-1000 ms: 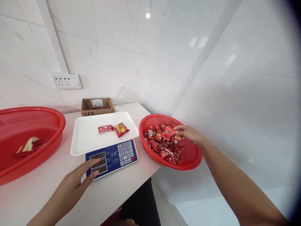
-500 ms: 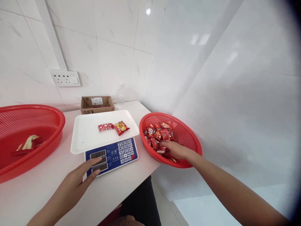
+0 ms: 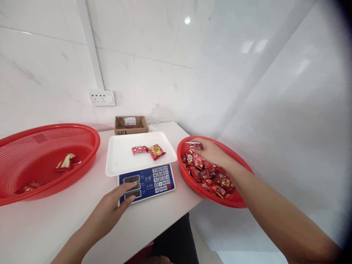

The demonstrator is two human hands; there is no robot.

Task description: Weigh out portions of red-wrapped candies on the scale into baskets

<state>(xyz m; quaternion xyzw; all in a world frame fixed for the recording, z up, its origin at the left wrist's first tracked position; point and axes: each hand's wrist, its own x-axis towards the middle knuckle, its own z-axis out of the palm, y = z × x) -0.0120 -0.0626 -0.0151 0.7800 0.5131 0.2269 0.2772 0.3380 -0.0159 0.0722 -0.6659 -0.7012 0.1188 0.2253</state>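
Observation:
My left hand [image 3: 114, 201] lies on the display side of a blue and white digital scale [image 3: 147, 183], thumb and fingers apart, holding nothing. On the scale's white tray [image 3: 121, 156] are a small dotted red packet [image 3: 139, 150] and a red and yellow snack packet [image 3: 156, 151], side by side. My right hand [image 3: 211, 152] is over a red plastic basket [image 3: 183, 178], gripping a dark red snack packet [image 3: 195, 145] near its far rim. Below it, many small red snack packets [image 3: 198, 172] fill part of the basket; my forearm hides some.
At left stands a larger red basket [image 3: 95, 145] with a few wrappers or packets [image 3: 67, 162] inside. Behind the scale are a cardboard box [image 3: 131, 131] and a clear plastic bottle [image 3: 155, 114]. A wall socket [image 3: 102, 98] is above. Walls border the white table [image 3: 162, 211].
My right hand has lifted from among the packets toward the basket's far side, a packet now in its fingers. The view has turned left. My left hand stays on the scale.

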